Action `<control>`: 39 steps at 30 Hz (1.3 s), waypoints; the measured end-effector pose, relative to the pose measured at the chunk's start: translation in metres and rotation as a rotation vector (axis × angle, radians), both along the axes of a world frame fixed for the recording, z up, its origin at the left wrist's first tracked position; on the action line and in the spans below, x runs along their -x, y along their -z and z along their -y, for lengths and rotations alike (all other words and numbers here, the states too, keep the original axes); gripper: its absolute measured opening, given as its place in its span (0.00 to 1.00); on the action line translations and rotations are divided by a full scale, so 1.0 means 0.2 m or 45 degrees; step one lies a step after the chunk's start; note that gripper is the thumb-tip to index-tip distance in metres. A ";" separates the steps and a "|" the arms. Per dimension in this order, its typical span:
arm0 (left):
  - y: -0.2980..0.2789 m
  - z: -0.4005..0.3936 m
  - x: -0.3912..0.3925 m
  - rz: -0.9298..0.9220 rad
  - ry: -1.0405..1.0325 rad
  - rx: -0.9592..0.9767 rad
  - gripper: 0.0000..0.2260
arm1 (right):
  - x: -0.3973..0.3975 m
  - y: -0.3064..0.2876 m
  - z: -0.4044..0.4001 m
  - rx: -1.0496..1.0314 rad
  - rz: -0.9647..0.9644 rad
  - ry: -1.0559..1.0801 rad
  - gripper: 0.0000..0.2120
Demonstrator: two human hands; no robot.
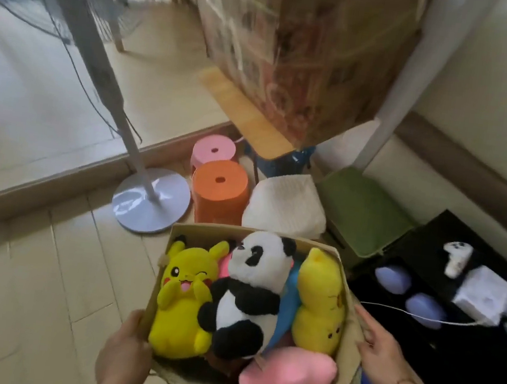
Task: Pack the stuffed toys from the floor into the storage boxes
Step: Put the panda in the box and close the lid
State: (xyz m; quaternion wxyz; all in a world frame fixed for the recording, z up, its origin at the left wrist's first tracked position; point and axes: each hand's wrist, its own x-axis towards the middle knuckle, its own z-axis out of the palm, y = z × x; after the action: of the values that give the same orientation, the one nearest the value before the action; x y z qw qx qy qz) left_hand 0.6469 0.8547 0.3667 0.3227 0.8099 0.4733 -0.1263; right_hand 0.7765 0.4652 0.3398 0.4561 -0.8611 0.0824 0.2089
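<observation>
I hold a beige fabric storage box (352,335) up above the floor. My left hand (123,354) grips its near left rim. My right hand (382,357) lies flat against its right wall, fingers spread. Inside the box lie a yellow Pikachu toy (183,298) on the left, a panda toy (249,290) in the middle, another yellow plush (321,302) on the right, a pink plush (287,374) at the near end and a blue plush (287,307) wedged between panda and yellow plush.
A fan stand (150,201) rises at left. Beyond the box sit orange (218,190) and pink (214,150) stools, a white cushion (287,205) and a green cushion (362,208). A black box (430,245) with small items lies right; a wrapped carton (310,55) towers behind.
</observation>
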 end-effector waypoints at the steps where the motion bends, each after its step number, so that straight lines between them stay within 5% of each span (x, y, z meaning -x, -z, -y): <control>1: 0.11 -0.03 -0.07 -0.054 -0.005 -0.016 0.18 | -0.09 0.09 -0.04 0.005 -0.035 0.010 0.31; 7: 0.85 -0.16 -0.39 -0.453 0.082 -0.218 0.19 | -0.47 0.85 -0.18 0.009 -0.137 -0.125 0.24; 17: 1.75 0.11 -0.34 -0.589 0.137 -0.287 0.21 | -0.74 1.74 -0.14 0.119 -0.200 -0.478 0.28; 23: 1.65 0.21 -0.37 -0.111 -0.269 -0.062 0.19 | -0.73 1.63 -0.18 0.319 -0.249 -0.553 0.31; 27: 1.45 0.35 -0.65 0.318 0.092 -0.037 0.23 | -0.68 1.39 -0.38 0.258 0.204 -0.423 0.22; 31: 1.44 0.40 -0.98 0.377 -0.016 0.687 0.27 | -0.58 1.33 -0.70 -0.142 -0.441 -0.397 0.28; 33: 1.45 0.38 -1.08 0.314 -0.173 0.829 0.31 | -0.55 1.36 -0.81 -0.284 -0.677 -0.291 0.36; 35: 1.46 0.38 -1.13 0.223 -0.067 0.823 0.30 | -0.58 1.37 -0.82 -0.284 -0.739 -0.093 0.39; 39: 1.36 0.46 -1.24 0.322 0.403 0.542 0.29 | -0.77 1.29 -0.58 -0.199 -0.505 0.078 0.19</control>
State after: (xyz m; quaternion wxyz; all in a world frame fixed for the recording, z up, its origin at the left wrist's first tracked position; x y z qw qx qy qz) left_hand 0.8949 0.7630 0.0945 0.5180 0.7971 0.2600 -0.1695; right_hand 0.9301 0.5817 0.0826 0.5026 -0.7621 0.1802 0.3662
